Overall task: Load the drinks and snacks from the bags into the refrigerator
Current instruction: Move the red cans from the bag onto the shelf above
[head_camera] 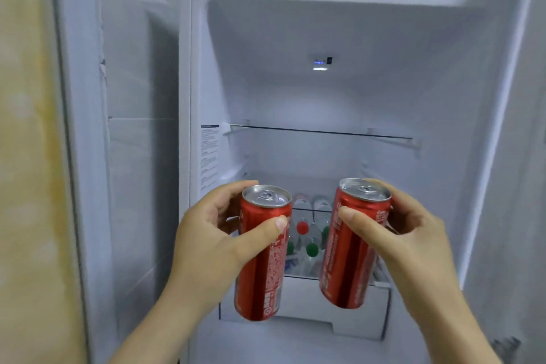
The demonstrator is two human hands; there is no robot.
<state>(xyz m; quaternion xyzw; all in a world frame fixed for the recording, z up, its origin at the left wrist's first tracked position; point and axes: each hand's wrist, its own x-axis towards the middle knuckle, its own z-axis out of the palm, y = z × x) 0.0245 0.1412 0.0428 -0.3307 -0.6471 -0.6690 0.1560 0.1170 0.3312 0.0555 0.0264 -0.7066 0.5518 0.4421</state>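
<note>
Left hand [206,248] grips left can [261,287], right hand [413,245] right can [345,272]; probably bottles [310,248] behind.

I have my left hand [206,239] wrapped round a tall red aluminium drink can [260,275] and my right hand [413,239] round a second red can [351,251] of the same kind. Both cans are slightly tilted, tops up, in front of the open white refrigerator [325,23]. Between the cans I see clear plastic bottles with green and red caps [310,248] lying in a white drawer [310,298]. Above them a thin glass shelf [322,132] spans the compartment.
</note>
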